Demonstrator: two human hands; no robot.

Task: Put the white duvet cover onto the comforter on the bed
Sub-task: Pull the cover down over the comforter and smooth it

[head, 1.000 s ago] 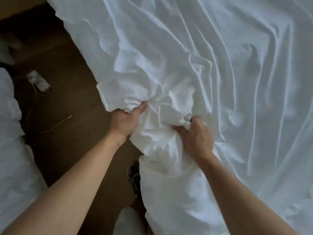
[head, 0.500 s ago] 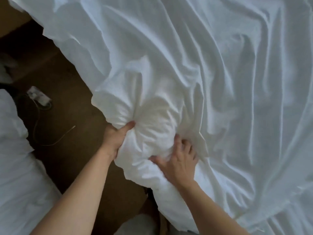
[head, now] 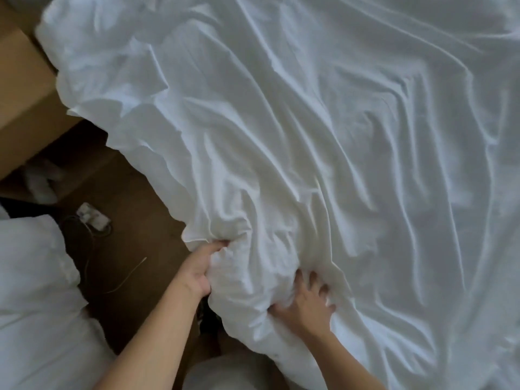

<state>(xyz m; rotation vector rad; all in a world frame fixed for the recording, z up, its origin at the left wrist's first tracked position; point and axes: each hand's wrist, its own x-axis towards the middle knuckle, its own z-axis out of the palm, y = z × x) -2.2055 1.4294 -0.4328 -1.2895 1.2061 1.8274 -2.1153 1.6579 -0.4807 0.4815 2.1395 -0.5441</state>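
The white duvet cover [head: 323, 142] lies wrinkled over the bed and fills most of the view, with a padded bulge at its near left corner where the comforter sits inside. My left hand [head: 197, 270] grips the left side of that bulging corner at the bed's edge. My right hand [head: 305, 301] presses on the corner from the right, fingers spread and dug into the fabric. The comforter itself is hidden under the cover.
Brown floor [head: 135, 204] runs along the bed's left side. A white power strip [head: 92, 218] with a thin cable lies on it. More white bedding [head: 36, 299] is piled at the lower left. A tan wooden piece of furniture [head: 22, 88] stands at the upper left.
The bunched corner has been pushed down and flattened. My right hand went from gripping the fabric to pressing on it with spread fingers. My left hand has kept its hold on the corner's left side.
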